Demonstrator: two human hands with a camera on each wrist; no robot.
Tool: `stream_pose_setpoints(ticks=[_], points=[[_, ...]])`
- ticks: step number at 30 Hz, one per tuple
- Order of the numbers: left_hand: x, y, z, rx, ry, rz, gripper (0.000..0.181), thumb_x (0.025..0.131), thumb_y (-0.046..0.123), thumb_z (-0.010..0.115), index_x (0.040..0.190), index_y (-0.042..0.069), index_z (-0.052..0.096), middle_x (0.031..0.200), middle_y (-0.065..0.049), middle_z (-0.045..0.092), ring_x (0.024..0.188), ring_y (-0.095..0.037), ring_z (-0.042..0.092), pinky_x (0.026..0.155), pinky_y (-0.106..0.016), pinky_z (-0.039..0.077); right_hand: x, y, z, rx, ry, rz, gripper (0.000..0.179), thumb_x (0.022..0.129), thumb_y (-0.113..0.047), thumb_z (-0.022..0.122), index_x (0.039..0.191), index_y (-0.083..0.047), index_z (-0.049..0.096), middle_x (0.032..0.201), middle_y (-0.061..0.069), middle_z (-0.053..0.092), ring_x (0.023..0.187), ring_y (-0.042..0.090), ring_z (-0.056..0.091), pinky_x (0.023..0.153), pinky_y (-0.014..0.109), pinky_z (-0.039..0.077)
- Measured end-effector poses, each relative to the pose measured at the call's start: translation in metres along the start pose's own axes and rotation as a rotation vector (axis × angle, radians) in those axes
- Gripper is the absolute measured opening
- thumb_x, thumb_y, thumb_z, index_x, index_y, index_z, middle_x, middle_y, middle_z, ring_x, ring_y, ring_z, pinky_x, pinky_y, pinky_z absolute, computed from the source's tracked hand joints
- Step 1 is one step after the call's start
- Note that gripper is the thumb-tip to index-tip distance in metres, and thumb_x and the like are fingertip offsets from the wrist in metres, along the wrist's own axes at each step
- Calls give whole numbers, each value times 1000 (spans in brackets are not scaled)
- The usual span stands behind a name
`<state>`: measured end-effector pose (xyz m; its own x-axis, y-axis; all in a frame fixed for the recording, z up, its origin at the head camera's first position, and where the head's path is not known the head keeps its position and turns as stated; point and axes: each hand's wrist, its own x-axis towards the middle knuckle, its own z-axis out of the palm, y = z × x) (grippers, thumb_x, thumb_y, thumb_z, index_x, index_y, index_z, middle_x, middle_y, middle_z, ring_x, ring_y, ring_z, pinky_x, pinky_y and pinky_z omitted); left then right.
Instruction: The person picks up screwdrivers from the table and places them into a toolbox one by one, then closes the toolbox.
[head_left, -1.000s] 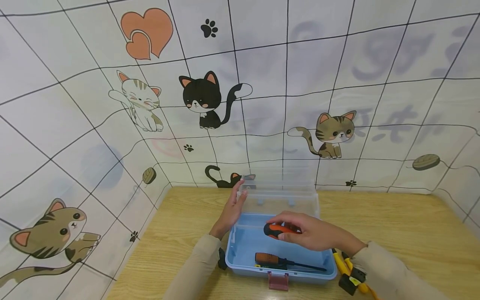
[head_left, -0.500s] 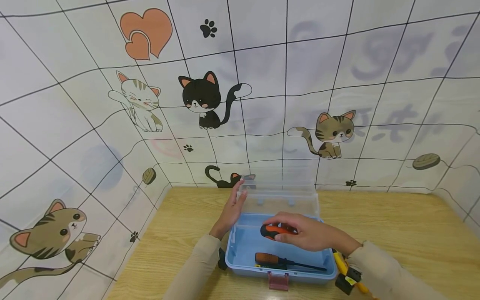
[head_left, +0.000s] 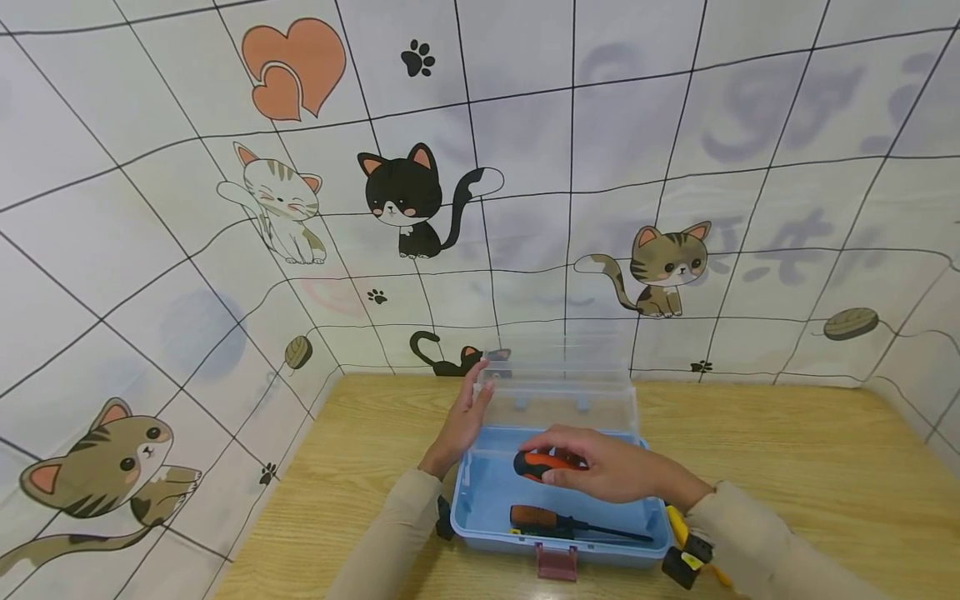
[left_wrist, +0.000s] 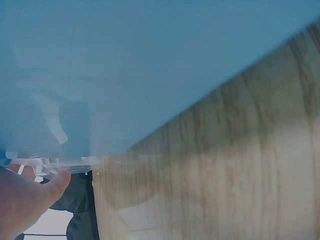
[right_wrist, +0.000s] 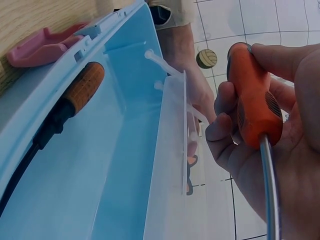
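Note:
A light-blue toolbox (head_left: 487,483) stands on the table with its clear lid (head_left: 558,410) raised at the back. My left hand (head_left: 459,429) holds the lid's left edge, thumb on the near side; its thumb (left_wrist: 52,187) shows at the clear plastic in the left wrist view. Over the box, my right hand (head_left: 615,467) grips an orange-and-black screwdriver (right_wrist: 257,107) by its handle. Its metal shaft (right_wrist: 270,190) extends from the handle in the right wrist view. Along the inside of the box's front wall lies a brown-handled screwdriver (head_left: 534,517) with a dark shaft.
Something black and yellow (head_left: 525,532) lies under the brown-handled screwdriver. A pink latch (head_left: 557,562) hangs at the box's front. Right of the box, a yellow-handled tool (head_left: 677,525) is partly hidden by my right wrist. A cat-printed sheet (head_left: 525,250) rises behind the table.
My right hand has drifted slightly left over the box, carrying the orange-and-black screwdriver. My left hand, the lid and the brown-handled screwdriver stay where they were.

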<state>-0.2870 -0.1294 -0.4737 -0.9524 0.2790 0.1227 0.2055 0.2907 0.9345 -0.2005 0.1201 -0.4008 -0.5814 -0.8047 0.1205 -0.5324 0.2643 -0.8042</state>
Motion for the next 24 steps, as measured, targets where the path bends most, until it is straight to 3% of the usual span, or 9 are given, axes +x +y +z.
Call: stream_pose_setpoints(ticks=[4,16,24], points=[[-6,13,-1,14,-11,-3,51,102,37,34,149,23,18,156,-2,12,142,-28,12,109,-58,16,2,0,2,2,-3,13,39,95,-34,52,133,-24,47,108,-4,57,87,15,53,74,29,47],[-7,14,-1,14,-12,0,53,101,39,34,149,23,17,156,-1,12,142,-26,13,109,-58,16,9,6,11,18,-8,36,40,95,-33,52,134,-22,47,108,-3,57,89,14,55,77,29,48],[-7,14,-1,9,-9,3,53,101,39,35,149,24,18,156,0,13,141,-27,15,109,-58,17,13,10,20,43,-39,-2,39,96,-32,52,133,-21,48,108,-3,58,88,12,56,77,28,48]])
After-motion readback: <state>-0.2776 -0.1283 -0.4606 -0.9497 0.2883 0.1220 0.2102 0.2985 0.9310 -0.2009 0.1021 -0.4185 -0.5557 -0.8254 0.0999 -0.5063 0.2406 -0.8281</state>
